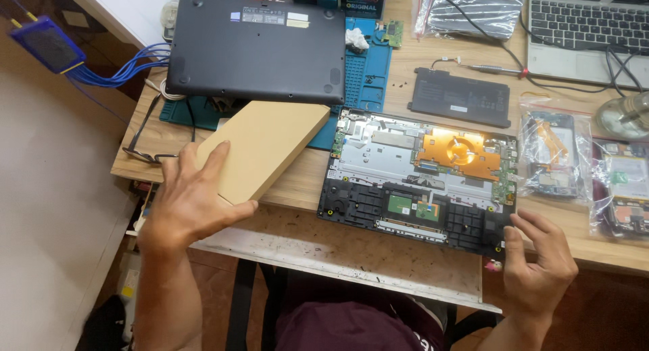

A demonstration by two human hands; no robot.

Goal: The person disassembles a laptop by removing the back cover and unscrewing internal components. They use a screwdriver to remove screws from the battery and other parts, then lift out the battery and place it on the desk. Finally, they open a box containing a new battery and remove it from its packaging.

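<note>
A person's left hand (193, 199) rests open, fingers spread, against the near end of a flat brown cardboard box (267, 148) at centre left of the frame, its grip released rather than closed around it. The right hand (534, 256), also open, touches the lower right corner of an opened laptop chassis (419, 182) at centre, its copper-coloured cooler exposed. Both lie on the wooden desk (399, 94); the laptop's detached black bottom cover (257, 47) sits upper left.

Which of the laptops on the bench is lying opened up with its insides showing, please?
The opened laptop nearest the right hand, with the copper-coloured cooler; the others are closed.
</note>
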